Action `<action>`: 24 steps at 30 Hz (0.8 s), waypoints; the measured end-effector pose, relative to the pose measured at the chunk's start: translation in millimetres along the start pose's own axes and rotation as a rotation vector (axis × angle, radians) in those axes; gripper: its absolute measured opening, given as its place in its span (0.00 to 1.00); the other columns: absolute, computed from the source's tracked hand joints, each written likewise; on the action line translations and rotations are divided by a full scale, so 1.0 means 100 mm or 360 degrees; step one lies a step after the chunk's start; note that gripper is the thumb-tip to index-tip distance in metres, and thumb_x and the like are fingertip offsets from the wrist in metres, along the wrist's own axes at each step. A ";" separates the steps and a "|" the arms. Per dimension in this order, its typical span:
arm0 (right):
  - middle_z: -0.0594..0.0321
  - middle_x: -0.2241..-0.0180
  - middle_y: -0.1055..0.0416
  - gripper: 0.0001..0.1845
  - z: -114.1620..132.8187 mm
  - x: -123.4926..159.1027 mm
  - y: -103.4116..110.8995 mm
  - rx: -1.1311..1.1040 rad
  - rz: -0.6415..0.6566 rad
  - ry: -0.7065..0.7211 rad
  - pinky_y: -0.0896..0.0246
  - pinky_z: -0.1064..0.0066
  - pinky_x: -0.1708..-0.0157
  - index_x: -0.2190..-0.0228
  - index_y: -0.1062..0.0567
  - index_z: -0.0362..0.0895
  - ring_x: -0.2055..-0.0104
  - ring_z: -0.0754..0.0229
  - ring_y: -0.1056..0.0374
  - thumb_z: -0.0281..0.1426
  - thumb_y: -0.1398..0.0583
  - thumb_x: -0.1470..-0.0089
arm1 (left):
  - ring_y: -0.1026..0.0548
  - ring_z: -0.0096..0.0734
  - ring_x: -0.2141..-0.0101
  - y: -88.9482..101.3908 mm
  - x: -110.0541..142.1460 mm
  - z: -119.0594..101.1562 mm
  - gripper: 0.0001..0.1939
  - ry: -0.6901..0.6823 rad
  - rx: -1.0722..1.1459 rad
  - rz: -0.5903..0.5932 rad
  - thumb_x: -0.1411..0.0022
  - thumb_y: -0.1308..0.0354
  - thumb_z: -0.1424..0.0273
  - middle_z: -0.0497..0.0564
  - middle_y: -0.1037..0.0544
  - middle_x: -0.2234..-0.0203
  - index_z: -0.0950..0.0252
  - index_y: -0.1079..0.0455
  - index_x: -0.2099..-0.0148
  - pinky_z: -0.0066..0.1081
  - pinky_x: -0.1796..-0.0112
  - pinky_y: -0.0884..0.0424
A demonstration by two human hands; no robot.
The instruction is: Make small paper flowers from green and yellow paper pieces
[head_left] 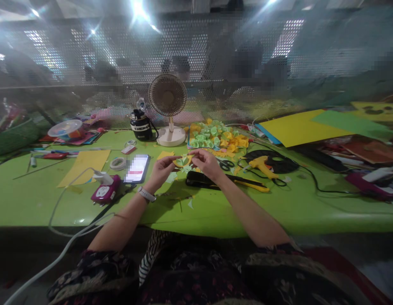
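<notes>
Left hand (161,171) and right hand (206,164) pinch a yellow-green paper piece (182,161) between nearly closed fingers. Stapler (199,180) just near; phone (136,168) left.

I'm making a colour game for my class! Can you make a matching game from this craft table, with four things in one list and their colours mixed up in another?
Things:
1. hot glue gun
2. desk fan
3. pile of paper flowers
4. power socket

Colours:
A. cream base
B. magenta
C. yellow
D. green and yellow

Right pairs: 1-C, 2-A, 3-D, 4-B
</notes>
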State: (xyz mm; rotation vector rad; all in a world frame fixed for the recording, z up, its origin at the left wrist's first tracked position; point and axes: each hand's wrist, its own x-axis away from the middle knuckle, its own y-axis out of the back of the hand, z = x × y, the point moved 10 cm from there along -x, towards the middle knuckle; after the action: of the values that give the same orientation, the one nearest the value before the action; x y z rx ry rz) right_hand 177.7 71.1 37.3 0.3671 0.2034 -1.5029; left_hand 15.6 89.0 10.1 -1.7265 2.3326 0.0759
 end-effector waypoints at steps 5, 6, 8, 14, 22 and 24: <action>0.67 0.76 0.30 0.13 0.04 0.01 -0.04 0.0152 0.0051 0.0064 0.36 0.71 0.72 0.62 0.26 0.42 0.75 0.65 0.33 0.32 0.39 0.52 | 0.19 0.32 0.67 0.00 0.00 0.01 0.22 0.0004 -0.0031 0.0002 0.50 0.30 0.60 0.55 0.17 0.64 0.68 0.21 0.55 0.33 0.62 0.20; 0.68 0.76 0.30 0.13 0.05 0.02 -0.05 0.0214 0.0067 0.0077 0.37 0.72 0.73 0.62 0.25 0.41 0.76 0.65 0.34 0.32 0.40 0.52 | 0.19 0.32 0.66 0.00 0.00 0.01 0.21 -0.0008 -0.0043 0.0006 0.50 0.30 0.61 0.55 0.17 0.65 0.68 0.21 0.56 0.33 0.62 0.20; 0.68 0.76 0.30 0.13 0.09 0.03 -0.06 0.0386 0.0096 0.0129 0.38 0.72 0.73 0.62 0.24 0.41 0.76 0.65 0.36 0.30 0.40 0.51 | 0.19 0.32 0.66 -0.01 -0.01 -0.01 0.20 -0.0042 -0.0061 0.0011 0.50 0.30 0.62 0.55 0.17 0.65 0.68 0.20 0.56 0.34 0.62 0.20; 0.56 0.59 0.22 0.15 0.23 0.07 -0.12 0.0900 0.0128 0.0501 0.33 0.66 0.60 0.57 0.21 0.45 0.59 0.57 0.28 0.27 0.43 0.43 | 0.20 0.31 0.68 0.05 -0.03 -0.03 0.18 -0.0197 -0.0138 -0.0012 0.48 0.32 0.65 0.54 0.16 0.66 0.68 0.20 0.55 0.34 0.62 0.20; 0.51 0.57 0.22 0.15 0.19 0.11 -0.25 0.1314 0.0196 0.0627 0.34 0.61 0.53 0.56 0.22 0.42 0.53 0.51 0.28 0.23 0.45 0.41 | 0.19 0.34 0.67 0.07 -0.04 -0.06 0.14 -0.0502 -0.0688 -0.0002 0.43 0.38 0.68 0.53 0.16 0.66 0.66 0.19 0.56 0.33 0.61 0.22; 0.52 0.57 0.22 0.15 0.20 0.11 -0.24 0.1317 0.0185 0.0605 0.34 0.62 0.53 0.56 0.22 0.43 0.52 0.51 0.28 0.23 0.45 0.41 | 0.18 0.36 0.66 0.05 0.00 -0.16 0.13 -0.0627 -0.0848 -0.0029 0.41 0.40 0.68 0.53 0.16 0.65 0.64 0.19 0.57 0.34 0.60 0.23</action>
State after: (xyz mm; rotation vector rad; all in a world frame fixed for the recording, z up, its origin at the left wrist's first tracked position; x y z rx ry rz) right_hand 152.3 52.7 49.2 1.3062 -0.1562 -1.3343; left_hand 7.9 88.0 24.7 -1.7361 2.1105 1.0164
